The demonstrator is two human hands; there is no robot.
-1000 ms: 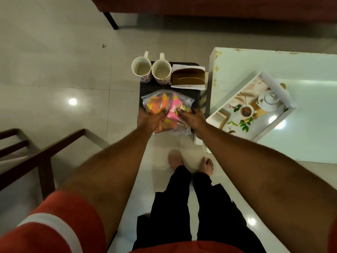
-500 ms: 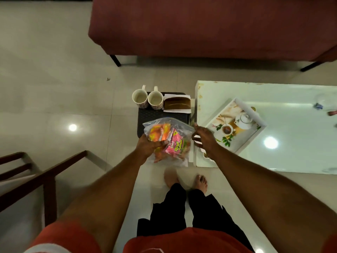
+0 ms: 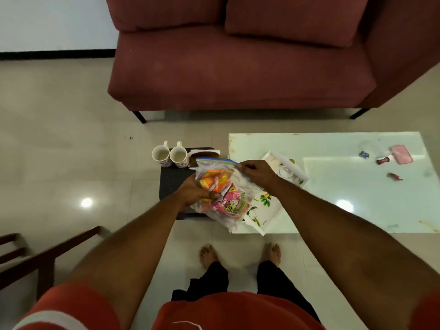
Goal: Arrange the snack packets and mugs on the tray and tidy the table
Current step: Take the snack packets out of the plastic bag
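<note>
Two mugs stand on dark stool beside white table

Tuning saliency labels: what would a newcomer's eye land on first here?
The clear zip bag of orange and pink snack packets, centre frame: the left hand grips its side, the right hand pinches its zip top. Behind it two mugs stand side by side on a small black table, and a maroon sofa fills the top.
</note>
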